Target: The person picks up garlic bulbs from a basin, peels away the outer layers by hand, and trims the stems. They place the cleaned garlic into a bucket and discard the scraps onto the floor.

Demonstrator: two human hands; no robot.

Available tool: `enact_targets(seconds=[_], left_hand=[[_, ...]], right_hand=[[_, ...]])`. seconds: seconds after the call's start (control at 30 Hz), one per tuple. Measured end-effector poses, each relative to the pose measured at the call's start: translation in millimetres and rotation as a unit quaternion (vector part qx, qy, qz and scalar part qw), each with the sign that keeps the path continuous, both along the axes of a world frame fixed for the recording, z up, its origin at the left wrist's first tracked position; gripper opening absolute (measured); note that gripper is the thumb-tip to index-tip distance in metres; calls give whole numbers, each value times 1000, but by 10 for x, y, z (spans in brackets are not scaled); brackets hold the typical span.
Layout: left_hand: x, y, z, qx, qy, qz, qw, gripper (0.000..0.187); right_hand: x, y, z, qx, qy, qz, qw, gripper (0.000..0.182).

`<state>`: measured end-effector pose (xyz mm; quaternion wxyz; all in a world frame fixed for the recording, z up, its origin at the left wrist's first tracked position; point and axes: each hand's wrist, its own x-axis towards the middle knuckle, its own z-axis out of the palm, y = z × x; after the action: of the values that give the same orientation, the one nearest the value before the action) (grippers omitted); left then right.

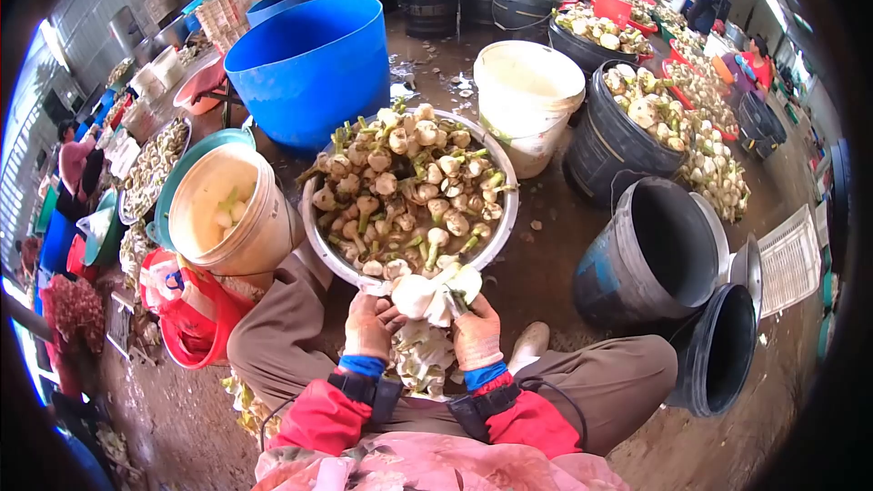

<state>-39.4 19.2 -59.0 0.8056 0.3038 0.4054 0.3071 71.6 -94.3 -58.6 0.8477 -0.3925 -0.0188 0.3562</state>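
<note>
Just in front of the metal basin (506,232), a pale, partly peeled garlic bulb (414,295) sits between my hands. My left hand (368,327), in a light glove, is closed with its fingers curled at the bulb's left side. My right hand (476,335), gloved too, grips what looks like a small knife (456,303) against the bulb's right side; fingers hide most of it. Unpeeled garlic bulbs with green stems (400,173) fill the basin, some in brownish water. Peeled skins (421,355) lie in a heap below my hands.
A cream bucket (223,209) with a few pale pieces inside stands left, beside a red basin (205,323). Behind are a blue tub (309,73) and a white bucket (527,100). Dark buckets (646,255) stand right. People work farther off on both sides.
</note>
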Motion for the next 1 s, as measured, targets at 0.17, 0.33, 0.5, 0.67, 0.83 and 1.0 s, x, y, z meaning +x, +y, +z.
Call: enact_targets(seconds=[0.17, 0.33, 0.5, 0.67, 0.83, 1.0], left_hand=[[52, -509, 584, 72, -74, -91, 990, 79], [188, -86, 296, 51, -109, 29, 992, 31], [95, -153, 365, 73, -40, -49, 995, 39], [-92, -269, 407, 1, -22, -124, 992, 58], [-220, -294, 442, -38, -26, -153, 987, 66], [-320, -198, 279, 331, 43, -151, 931, 62]], right_hand=[[-46, -40, 174, -147, -136, 107, 974, 46], [-248, 24, 156, -124, -248, 203, 939, 33], [75, 9, -43, -161, -114, 106, 975, 30], [308, -79, -344, -304, -197, -21, 932, 27], [465, -178, -653, -478, -287, 43, 829, 26], [299, -190, -170, -483, -454, 251, 706, 59]])
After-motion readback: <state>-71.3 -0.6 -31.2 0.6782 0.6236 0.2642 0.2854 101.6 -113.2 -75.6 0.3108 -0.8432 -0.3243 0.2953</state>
